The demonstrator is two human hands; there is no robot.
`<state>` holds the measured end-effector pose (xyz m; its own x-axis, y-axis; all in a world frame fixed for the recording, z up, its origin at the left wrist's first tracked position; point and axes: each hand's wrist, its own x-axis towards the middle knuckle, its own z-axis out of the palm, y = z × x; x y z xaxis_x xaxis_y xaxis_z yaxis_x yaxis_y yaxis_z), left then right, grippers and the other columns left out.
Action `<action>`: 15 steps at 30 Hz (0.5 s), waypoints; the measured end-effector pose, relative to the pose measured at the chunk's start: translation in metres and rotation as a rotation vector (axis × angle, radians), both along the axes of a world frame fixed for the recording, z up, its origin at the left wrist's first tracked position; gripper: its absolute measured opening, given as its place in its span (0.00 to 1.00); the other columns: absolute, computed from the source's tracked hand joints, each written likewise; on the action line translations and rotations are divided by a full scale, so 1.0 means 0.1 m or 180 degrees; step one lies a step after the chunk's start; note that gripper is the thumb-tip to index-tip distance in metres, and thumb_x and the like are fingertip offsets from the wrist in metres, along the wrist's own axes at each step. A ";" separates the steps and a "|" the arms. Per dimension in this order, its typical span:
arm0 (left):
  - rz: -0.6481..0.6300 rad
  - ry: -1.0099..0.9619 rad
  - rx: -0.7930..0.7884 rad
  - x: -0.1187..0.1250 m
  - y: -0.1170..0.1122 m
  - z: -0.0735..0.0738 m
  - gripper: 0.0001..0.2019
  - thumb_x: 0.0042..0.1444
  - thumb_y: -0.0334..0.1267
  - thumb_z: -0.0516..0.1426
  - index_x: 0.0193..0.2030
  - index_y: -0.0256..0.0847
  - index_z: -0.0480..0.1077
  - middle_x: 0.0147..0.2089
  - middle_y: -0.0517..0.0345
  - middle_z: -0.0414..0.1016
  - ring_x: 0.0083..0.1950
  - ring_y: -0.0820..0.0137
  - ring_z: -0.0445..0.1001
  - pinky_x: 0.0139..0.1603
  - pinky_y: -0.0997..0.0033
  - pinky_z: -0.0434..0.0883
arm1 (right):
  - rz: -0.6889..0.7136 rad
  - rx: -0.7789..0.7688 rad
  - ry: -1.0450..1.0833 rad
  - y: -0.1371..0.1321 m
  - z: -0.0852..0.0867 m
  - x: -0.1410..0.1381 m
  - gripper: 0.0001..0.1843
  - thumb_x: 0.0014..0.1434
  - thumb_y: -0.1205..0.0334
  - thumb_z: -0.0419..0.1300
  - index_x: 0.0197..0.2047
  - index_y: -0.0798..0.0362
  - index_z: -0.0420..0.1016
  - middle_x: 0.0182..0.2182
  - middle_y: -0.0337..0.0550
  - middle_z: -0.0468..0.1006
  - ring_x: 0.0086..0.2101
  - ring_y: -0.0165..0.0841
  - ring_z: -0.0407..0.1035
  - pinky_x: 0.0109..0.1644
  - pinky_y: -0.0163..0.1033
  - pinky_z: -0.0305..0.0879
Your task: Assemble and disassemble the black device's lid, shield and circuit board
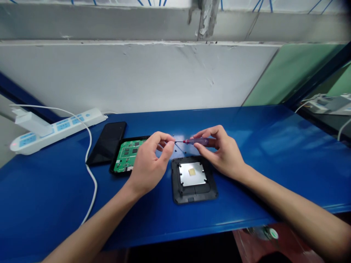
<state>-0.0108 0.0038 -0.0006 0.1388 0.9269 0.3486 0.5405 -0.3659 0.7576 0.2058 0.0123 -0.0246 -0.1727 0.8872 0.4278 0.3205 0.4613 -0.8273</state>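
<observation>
My right hand [225,151] holds a screwdriver [199,141] with a clear purple handle, its shaft level and pointing left. At its tip, the thumb and forefinger of my left hand [152,160] are pinched on a tiny dark piece that looks like a screw [175,141]. Below the hands lies a square black cover [194,199] with a silver metal plate [186,179] and a tan pad [192,171] on it. A green circuit board [126,155] sits in a black housing, partly hidden behind my left hand. Several small dark screws [176,150] lie on the table between my hands.
A black phone-like slab [105,142] lies beside the housing. At the left, a white power strip [63,128] carries a plugged-in white adapter [33,122], and a white cable [91,175] runs across the blue table [274,146]. A wall [137,80] stands behind the table.
</observation>
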 end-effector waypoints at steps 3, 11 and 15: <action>0.0025 0.0066 0.0030 0.00 0.00 0.00 0.07 0.66 0.40 0.53 0.40 0.45 0.71 0.38 0.61 0.76 0.36 0.68 0.74 0.37 0.68 0.70 | -0.0174 0.0096 0.0180 0.01 0.04 0.03 0.14 0.62 0.60 0.64 0.44 0.47 0.62 0.43 0.44 0.80 0.44 0.37 0.81 0.47 0.44 0.81; -0.0231 0.0482 0.0346 0.06 0.01 -0.10 0.05 0.67 0.36 0.52 0.41 0.44 0.69 0.40 0.59 0.74 0.42 0.66 0.72 0.44 0.64 0.69 | -0.0667 -0.0158 0.0811 0.23 0.12 0.24 0.14 0.62 0.60 0.62 0.50 0.48 0.66 0.39 0.42 0.81 0.35 0.33 0.79 0.42 0.45 0.80; -0.0542 0.0795 0.0460 0.20 0.05 -0.03 0.05 0.65 0.32 0.51 0.41 0.43 0.68 0.40 0.59 0.73 0.44 0.65 0.70 0.46 0.63 0.68 | -0.0765 -0.0385 0.1057 0.36 0.08 0.33 0.13 0.59 0.62 0.62 0.48 0.51 0.68 0.34 0.39 0.80 0.28 0.29 0.75 0.35 0.41 0.78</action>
